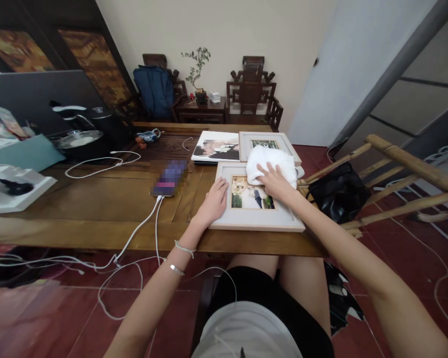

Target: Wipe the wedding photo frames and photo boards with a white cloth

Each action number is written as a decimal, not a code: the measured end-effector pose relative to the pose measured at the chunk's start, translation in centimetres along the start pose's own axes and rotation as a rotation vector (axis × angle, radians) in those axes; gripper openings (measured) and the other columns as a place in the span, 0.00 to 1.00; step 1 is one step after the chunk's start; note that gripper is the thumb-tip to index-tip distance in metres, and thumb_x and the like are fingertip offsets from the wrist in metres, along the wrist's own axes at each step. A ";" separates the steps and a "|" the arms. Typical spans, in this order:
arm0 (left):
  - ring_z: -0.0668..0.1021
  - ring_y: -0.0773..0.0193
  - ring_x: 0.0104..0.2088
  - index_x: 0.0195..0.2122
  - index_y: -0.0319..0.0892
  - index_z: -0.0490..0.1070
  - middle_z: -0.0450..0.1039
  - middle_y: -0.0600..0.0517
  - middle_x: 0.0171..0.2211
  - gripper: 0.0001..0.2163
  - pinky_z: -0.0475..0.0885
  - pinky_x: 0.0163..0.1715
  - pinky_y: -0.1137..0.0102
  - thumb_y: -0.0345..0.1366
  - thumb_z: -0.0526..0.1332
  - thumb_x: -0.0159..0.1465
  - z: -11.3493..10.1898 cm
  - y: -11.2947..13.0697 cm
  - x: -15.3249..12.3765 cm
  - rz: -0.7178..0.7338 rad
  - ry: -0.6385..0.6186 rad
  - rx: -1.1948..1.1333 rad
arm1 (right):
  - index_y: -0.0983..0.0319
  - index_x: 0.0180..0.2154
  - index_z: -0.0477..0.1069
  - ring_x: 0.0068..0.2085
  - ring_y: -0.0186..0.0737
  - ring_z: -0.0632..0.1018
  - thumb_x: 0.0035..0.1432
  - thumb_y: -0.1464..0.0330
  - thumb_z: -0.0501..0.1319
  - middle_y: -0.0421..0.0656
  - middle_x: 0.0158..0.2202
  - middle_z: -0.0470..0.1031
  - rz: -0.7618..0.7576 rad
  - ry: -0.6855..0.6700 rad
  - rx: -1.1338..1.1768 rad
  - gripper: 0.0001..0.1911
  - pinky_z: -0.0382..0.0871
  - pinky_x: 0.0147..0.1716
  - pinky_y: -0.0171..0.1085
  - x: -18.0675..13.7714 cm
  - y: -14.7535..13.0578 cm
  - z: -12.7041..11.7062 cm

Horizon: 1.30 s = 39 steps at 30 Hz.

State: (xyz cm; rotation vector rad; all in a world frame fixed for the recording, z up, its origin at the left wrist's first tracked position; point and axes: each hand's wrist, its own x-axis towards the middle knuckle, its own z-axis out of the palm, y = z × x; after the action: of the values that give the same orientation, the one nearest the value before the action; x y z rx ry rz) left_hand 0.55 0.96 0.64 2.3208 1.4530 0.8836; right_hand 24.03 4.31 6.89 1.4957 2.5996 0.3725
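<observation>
A picture frame (254, 223) with a pale, wide border lies flat at the table's near edge, a photo of figures and greenery in its middle. My left hand (214, 201) rests flat on the frame's left border, fingers stretched out. Bunched on the upper right of this frame is a white cloth (263, 161), with my right hand (274, 180) gripping and pressing it down. The cloth also covers part of a second picture frame (283, 140) behind. Left of that one lies a white-edged picture (216, 139) with a dark print.
A phone (169, 176) with white cables (144, 219) lies left on the wooden table (108, 199). Farther left stand a power strip (18, 194), a teal box (30, 153) and a kettle (102, 122). A bamboo chair (414, 166) holding a black bag (338, 191) is to the right.
</observation>
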 end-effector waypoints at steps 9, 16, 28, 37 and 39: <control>0.58 0.54 0.65 0.57 0.34 0.63 0.60 0.39 0.61 0.20 0.57 0.61 0.51 0.27 0.47 0.65 0.1 0.3 0.1 -0.006 0.028 0.007 | 0.65 0.47 0.73 0.49 0.52 0.74 0.49 0.84 0.49 0.56 0.50 0.73 -0.196 -0.258 0.248 0.26 0.66 0.45 0.44 -9.3 -4.6 -6.1; 0.57 0.53 0.65 0.58 0.33 0.63 0.60 0.38 0.61 0.20 0.57 0.61 0.49 0.27 0.47 0.65 0.0 0.2 0.1 -0.001 0.008 0.006 | 0.66 0.49 0.72 0.54 0.57 0.71 0.46 0.84 0.49 0.58 0.54 0.69 -0.159 -0.165 0.260 0.29 0.66 0.47 0.48 -8.8 -6.2 -5.6; 0.56 0.55 0.65 0.58 0.39 0.63 0.61 0.45 0.62 0.29 0.55 0.63 0.51 0.18 0.47 0.55 -0.2 -0.4 0.1 0.051 0.010 -0.028 | 0.66 0.54 0.68 0.64 0.65 0.52 0.51 0.83 0.49 0.50 0.67 0.51 0.033 0.057 0.052 0.29 0.49 0.56 0.64 0.1 0.6 0.5; 0.58 0.55 0.64 0.57 0.39 0.66 0.61 0.46 0.62 0.28 0.55 0.63 0.55 0.18 0.47 0.55 -1.1 0.2 0.1 0.068 0.024 -0.030 | 0.65 0.52 0.70 0.64 0.61 0.55 0.48 0.84 0.48 0.51 0.65 0.56 -0.161 -0.128 0.217 0.30 0.55 0.55 0.62 -8.0 -3.3 -2.9; 0.58 0.55 0.64 0.57 0.38 0.66 0.60 0.45 0.62 0.27 0.55 0.63 0.56 0.18 0.47 0.56 -1.0 0.1 0.1 0.054 0.026 -0.023 | 0.65 0.52 0.70 0.64 0.59 0.57 0.48 0.85 0.47 0.50 0.64 0.58 -0.219 -0.160 0.276 0.31 0.57 0.55 0.60 -9.6 -4.4 -4.0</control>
State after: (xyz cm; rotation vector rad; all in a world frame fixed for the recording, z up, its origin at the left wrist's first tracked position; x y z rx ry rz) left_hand 0.02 0.88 1.52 2.3506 1.3880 0.9434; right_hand 24.36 -6.73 9.42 1.2293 2.7292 -0.1282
